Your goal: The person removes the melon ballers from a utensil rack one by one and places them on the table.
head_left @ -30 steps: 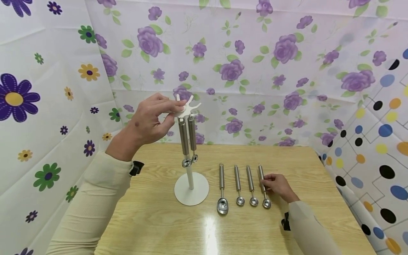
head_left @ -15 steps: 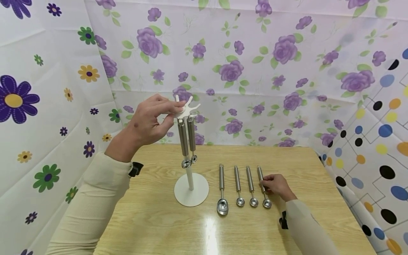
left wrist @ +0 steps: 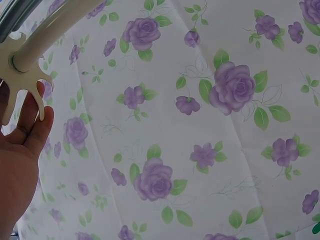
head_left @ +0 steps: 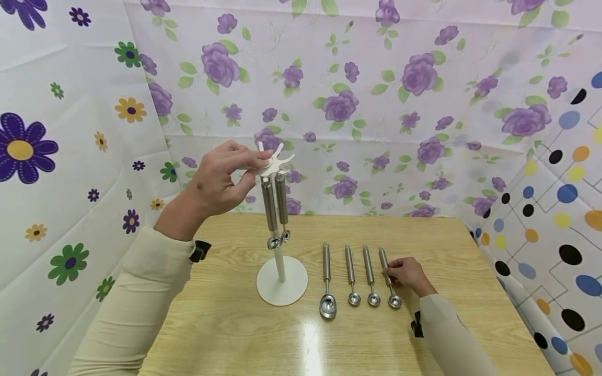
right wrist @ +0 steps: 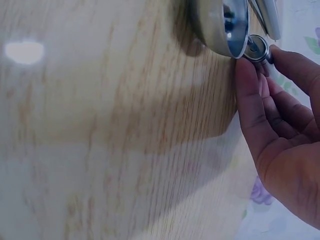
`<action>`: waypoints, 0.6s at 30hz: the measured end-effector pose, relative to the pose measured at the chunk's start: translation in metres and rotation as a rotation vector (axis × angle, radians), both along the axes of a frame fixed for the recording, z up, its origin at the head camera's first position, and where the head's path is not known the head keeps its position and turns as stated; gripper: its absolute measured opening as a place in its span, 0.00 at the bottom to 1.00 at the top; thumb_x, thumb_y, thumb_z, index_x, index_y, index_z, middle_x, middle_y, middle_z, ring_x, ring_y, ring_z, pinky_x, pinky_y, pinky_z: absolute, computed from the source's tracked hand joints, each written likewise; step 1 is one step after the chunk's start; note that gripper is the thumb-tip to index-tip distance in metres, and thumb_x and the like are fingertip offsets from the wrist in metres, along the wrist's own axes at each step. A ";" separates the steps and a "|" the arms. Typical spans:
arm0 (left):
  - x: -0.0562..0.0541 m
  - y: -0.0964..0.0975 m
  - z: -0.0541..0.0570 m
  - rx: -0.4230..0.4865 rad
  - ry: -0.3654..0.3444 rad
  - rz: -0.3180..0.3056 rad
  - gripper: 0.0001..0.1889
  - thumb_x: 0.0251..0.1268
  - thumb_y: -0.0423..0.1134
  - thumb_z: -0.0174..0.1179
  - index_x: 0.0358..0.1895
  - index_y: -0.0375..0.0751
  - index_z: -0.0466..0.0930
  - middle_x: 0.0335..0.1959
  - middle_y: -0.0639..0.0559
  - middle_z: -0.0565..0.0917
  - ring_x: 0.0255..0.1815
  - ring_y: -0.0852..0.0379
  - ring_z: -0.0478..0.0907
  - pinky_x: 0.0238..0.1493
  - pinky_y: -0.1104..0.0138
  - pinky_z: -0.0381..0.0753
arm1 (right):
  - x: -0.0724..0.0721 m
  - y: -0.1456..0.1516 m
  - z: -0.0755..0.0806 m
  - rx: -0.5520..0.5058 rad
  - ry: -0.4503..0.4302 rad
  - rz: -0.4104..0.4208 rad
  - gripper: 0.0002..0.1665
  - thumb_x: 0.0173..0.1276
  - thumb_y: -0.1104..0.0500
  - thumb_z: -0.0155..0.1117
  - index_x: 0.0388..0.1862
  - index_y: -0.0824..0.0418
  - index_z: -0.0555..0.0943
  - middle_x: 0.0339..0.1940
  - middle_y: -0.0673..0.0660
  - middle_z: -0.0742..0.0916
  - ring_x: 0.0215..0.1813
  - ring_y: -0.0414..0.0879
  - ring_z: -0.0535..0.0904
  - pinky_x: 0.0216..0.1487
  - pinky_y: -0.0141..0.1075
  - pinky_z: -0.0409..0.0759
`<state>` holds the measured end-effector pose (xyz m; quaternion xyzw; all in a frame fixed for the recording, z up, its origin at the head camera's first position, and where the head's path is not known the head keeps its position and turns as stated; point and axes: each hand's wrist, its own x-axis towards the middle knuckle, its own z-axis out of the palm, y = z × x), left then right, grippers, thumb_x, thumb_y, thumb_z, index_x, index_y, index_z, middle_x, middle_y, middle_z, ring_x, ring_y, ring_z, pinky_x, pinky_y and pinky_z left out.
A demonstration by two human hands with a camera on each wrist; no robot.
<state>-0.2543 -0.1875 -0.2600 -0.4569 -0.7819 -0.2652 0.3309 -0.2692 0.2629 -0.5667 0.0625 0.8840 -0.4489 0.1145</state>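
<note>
My left hand (head_left: 216, 180) holds the hooked top (head_left: 273, 166) of a white upright stand, thumb low and fingers over it. In the left wrist view, fingers lie against the hooked top (left wrist: 15, 57). Two steel melon ballers (head_left: 270, 209) hang bowl-down from its hooks. My right hand (head_left: 410, 274) pinches the handle of the rightmost melon baller (head_left: 394, 301), which lies on the table. The right wrist view has thumb and fingers on either side of that handle, behind the round bowl (right wrist: 215, 25).
To the left of the pinched baller lie two more melon ballers (head_left: 373, 300) (head_left: 354, 298) and a larger oval-bowled scoop (head_left: 327, 306), roughly parallel. The stand's round white base (head_left: 282, 295) rests on the wooden table (head_left: 226, 324). Patterned cloth walls (head_left: 376, 125) surround the table at back and sides.
My right hand has shifted very slightly left, and the handle end of the melon baller it pinches has swung a little left too. The left hand keeps its place on the stand.
</note>
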 end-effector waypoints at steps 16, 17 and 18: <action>0.001 0.001 0.000 0.006 -0.005 0.003 0.14 0.63 0.26 0.53 0.47 0.31 0.86 0.53 0.43 0.86 0.39 0.46 0.74 0.31 0.62 0.65 | 0.006 0.015 0.002 -0.082 -0.016 0.025 0.23 0.72 0.58 0.64 0.55 0.77 0.80 0.42 0.62 0.88 0.41 0.50 0.85 0.43 0.43 0.85; 0.001 0.001 0.000 0.005 -0.004 0.001 0.14 0.63 0.26 0.53 0.47 0.31 0.86 0.53 0.42 0.86 0.38 0.46 0.74 0.31 0.63 0.65 | 0.007 0.017 0.002 -0.096 -0.013 0.027 0.24 0.73 0.56 0.63 0.56 0.76 0.79 0.44 0.62 0.87 0.42 0.51 0.85 0.44 0.43 0.85; 0.002 0.001 0.000 0.004 -0.003 -0.001 0.14 0.63 0.26 0.53 0.47 0.32 0.86 0.53 0.42 0.86 0.38 0.46 0.74 0.31 0.63 0.65 | 0.008 0.019 0.002 -0.110 -0.012 0.028 0.25 0.73 0.55 0.63 0.58 0.75 0.79 0.45 0.62 0.87 0.43 0.51 0.85 0.46 0.44 0.84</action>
